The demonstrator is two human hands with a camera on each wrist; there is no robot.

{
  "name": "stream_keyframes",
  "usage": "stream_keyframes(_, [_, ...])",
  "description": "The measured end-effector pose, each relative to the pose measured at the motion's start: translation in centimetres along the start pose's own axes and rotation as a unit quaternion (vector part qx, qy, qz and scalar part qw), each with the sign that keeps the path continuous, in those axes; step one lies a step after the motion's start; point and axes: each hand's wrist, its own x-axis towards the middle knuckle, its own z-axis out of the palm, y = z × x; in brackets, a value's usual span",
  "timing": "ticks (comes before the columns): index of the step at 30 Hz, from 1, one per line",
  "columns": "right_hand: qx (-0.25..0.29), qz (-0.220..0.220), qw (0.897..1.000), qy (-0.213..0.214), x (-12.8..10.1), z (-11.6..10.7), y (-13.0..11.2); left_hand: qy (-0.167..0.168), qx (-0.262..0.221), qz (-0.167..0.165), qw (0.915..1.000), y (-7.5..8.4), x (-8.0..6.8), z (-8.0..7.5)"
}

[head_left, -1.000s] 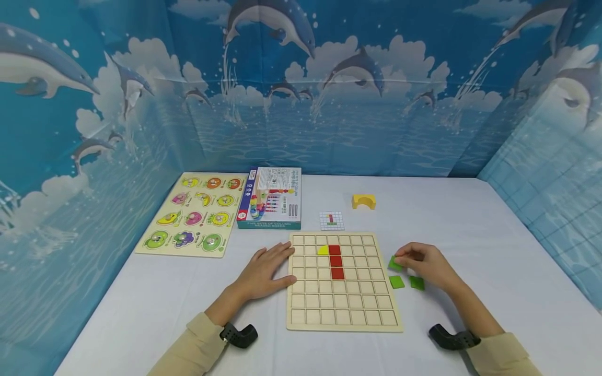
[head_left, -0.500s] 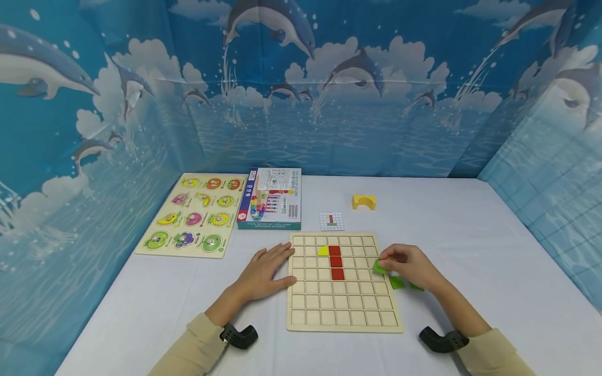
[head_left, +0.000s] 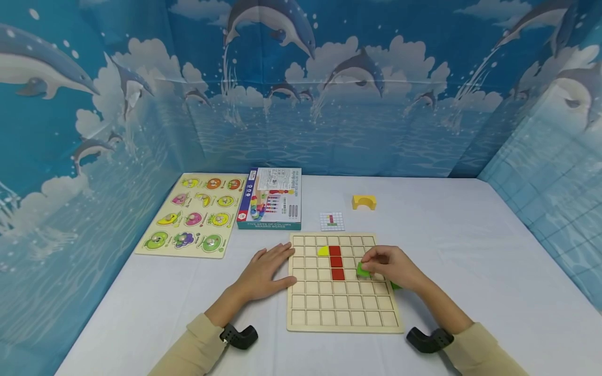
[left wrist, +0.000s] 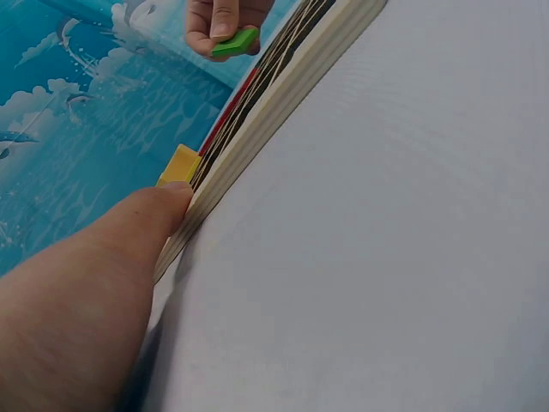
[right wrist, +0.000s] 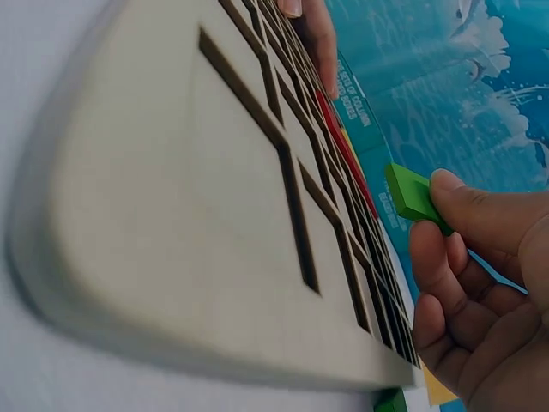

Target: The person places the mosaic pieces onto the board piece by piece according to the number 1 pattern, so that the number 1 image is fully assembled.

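A wooden grid board (head_left: 326,303) lies on the white tabletop. Three red squares (head_left: 336,262) form a column on it, with a yellow rounded piece (head_left: 323,251) beside the top one. My left hand (head_left: 263,272) rests along the board's left edge, its fingertips and thumb touching the rim. Over the board's right part, my right hand (head_left: 394,265) pinches a green square tile (head_left: 361,270) between thumb and fingers. The right wrist view shows this green tile (right wrist: 412,190) held above the grid. Another green tile (head_left: 395,285) lies right of the board, mostly hidden by the right hand.
Behind the board lie a small pattern card (head_left: 332,221) and a yellow arch block (head_left: 364,202). Back left are a boxed toy set (head_left: 270,201) and a fruit puzzle board (head_left: 185,214). A dolphin-print curtain (head_left: 301,136) closes off the back and sides.
My right hand has lifted a green tile from the table and carried it left over the board. The remaining green tiles have become largely covered by the hand. My left hand has stayed put.
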Motion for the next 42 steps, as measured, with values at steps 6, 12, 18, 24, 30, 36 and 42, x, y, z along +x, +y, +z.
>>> stream_keyframes(6, [0.005,-0.023,0.999,-0.022,0.6,0.8,-0.2,0.002,-0.002,0.003,1.0,0.1,0.0,-0.1])
stream_keyframes(12, [0.015,-0.027,0.998,-0.045,1.0,1.6,-0.5,0.001,0.003,0.002,1.0,0.0,0.0,-0.1])
stream_keyframes(18, [0.018,-0.033,0.998,-0.047,1.2,2.0,-0.9,0.003,0.003,0.003,1.0,0.0,0.0,0.0])
stream_keyframes(24, [0.015,-0.041,0.998,-0.05,1.2,2.3,-2.6,0.003,0.001,0.004,1.0,-0.1,0.0,0.0])
stream_keyframes(30, [0.015,-0.035,0.997,-0.064,1.0,2.8,-5.4,0.002,-0.001,0.003,1.0,0.0,0.0,0.0])
stream_keyframes(36, [0.019,-0.044,0.997,-0.068,1.6,3.7,-4.3,0.005,-0.001,0.008,1.0,0.0,0.0,-0.1])
stream_keyframes(42, [0.024,-0.05,0.995,-0.085,2.3,4.7,-2.9,0.005,0.004,0.008,0.9999,-0.1,0.0,0.1])
